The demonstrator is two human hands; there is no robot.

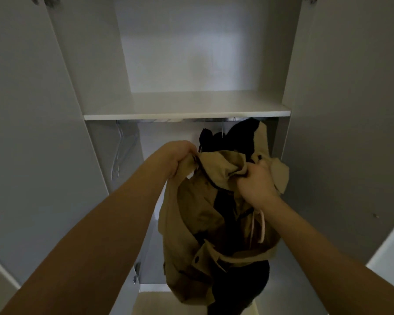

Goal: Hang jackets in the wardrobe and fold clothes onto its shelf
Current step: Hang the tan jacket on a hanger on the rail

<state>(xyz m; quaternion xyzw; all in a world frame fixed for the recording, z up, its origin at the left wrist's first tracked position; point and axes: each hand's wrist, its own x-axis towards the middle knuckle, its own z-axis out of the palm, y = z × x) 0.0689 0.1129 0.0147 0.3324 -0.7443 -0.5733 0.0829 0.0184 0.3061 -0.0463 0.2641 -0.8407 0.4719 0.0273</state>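
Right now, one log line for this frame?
left hand: grips jacket collar | right hand: grips jacket | shelf: bare | spare hangers: left of rail

Dim, flat indoor light fills the open wardrobe [191,53], its brightest patch a soft, hazy glow on the back panel above the shelf [187,110] — whose front edge also catches pale light. Below the shelf the compartment falls into shadow, and the black parts of the tan jacket [198,214] lose all detail there. Both forearms are underexposed and brownish. The wide lens bows the doors [32,110] outward toward the frame edges — straight lines lean and curve. The whole frame is soft and slightly smeared, with muted, grey-green colour.
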